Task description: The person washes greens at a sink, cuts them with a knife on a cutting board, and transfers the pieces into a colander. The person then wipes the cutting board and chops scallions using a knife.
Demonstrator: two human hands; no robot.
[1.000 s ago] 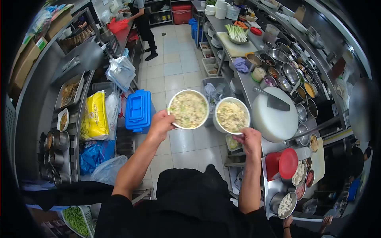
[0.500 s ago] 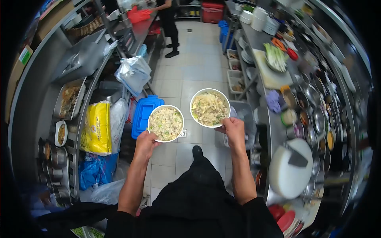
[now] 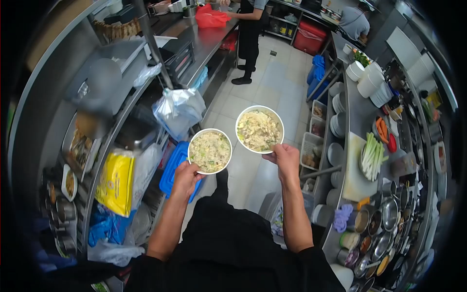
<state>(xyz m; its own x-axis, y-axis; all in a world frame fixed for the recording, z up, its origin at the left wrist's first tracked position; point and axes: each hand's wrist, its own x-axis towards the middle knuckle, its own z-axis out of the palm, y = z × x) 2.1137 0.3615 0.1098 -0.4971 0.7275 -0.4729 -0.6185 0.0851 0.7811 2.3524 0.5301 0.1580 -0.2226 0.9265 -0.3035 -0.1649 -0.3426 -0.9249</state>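
A round white bowl of fried rice (image 3: 209,151) with green bits is gripped at its lower left rim by my left hand (image 3: 187,176). My right hand (image 3: 283,160) pinches the lower right rim of a second white bowl of fried rice (image 3: 260,129), held slightly farther forward. Both bowls are uncovered and roughly level above the floor, a small gap between them. My fingers under the bowls are partly hidden.
Shelves on the left carry a yellow sack (image 3: 116,182) and a blue lid (image 3: 173,168). To the right, a steel counter holds a cutting board (image 3: 354,168), spring onions (image 3: 373,156) and several metal pots. Ahead, a person in a black apron (image 3: 247,36) stands beside a red bag (image 3: 212,18).
I have moved forward along the aisle and my view has turned left. Both bowls stay in my hands. The left bowl is a little closer to the right one.
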